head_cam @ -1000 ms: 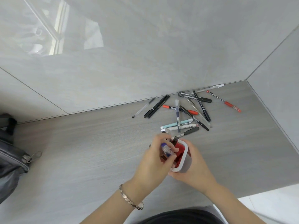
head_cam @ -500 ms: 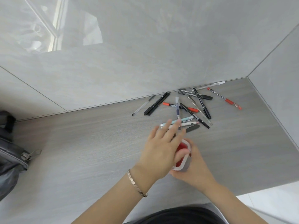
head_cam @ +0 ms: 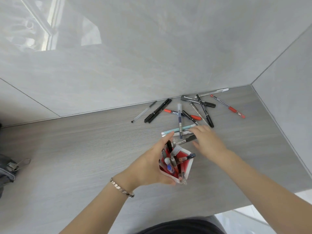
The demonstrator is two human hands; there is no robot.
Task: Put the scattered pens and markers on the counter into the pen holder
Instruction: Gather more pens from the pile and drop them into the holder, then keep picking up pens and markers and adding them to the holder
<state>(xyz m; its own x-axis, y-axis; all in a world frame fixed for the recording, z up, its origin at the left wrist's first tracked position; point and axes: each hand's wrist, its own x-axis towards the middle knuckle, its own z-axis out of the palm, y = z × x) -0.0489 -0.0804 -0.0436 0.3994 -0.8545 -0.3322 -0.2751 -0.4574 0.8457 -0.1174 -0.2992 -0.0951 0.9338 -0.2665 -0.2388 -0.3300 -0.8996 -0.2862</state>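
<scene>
A white pen holder (head_cam: 188, 163) with a red inside stands on the grey counter (head_cam: 84, 149) and holds several pens. My left hand (head_cam: 152, 164) grips its left side. My right hand (head_cam: 206, 141) hovers beyond the holder with fingers spread, over a black-capped pen (head_cam: 187, 140), holding nothing. Scattered pens lie past it: a light blue pen (head_cam: 177, 129), a navy pen (head_cam: 180, 120), a red-tipped marker (head_cam: 170, 111), black markers (head_cam: 157, 110), a red-grip pen (head_cam: 228, 106).
Grey tiled walls meet in the far right corner (head_cam: 250, 84). A dark bag with a metal clip (head_cam: 10, 168) sits at the left edge. The counter's near edge drops off to a white floor (head_cam: 287, 208) at the lower right.
My left hand dropped its pen in, then took hold of the holder's left side. My right hand let go of the holder and moved out over the scattered pens.
</scene>
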